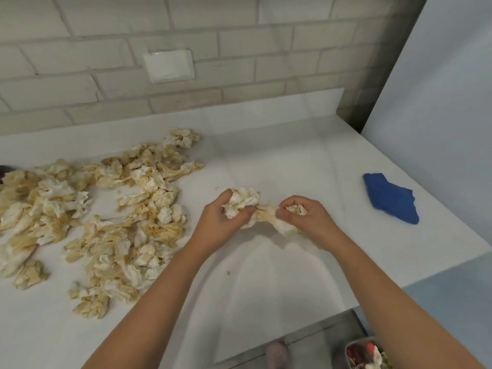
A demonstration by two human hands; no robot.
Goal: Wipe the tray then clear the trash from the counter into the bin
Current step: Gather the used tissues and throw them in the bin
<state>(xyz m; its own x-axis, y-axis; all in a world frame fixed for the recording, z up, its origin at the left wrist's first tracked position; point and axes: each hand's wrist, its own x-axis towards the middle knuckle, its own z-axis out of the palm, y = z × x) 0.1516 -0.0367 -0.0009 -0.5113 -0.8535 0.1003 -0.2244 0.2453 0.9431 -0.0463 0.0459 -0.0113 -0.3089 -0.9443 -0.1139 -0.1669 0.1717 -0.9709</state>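
Both my hands work a clump of stained, crumpled paper tissues just above the white counter. My left hand grips the bigger wad, fingers curled round it. My right hand holds the other end of the same bunch, which stretches between the two hands. A large heap of more yellow-brown crumpled tissues lies spread over the left half of the counter. Down on the floor at the lower right, a bin with trash in it shows partly behind my right forearm. No tray is in view.
A blue cloth lies on the counter to the right, near its edge. A brick wall with a white socket plate runs behind. A pale panel stands at the right. A shoe shows on the floor below.
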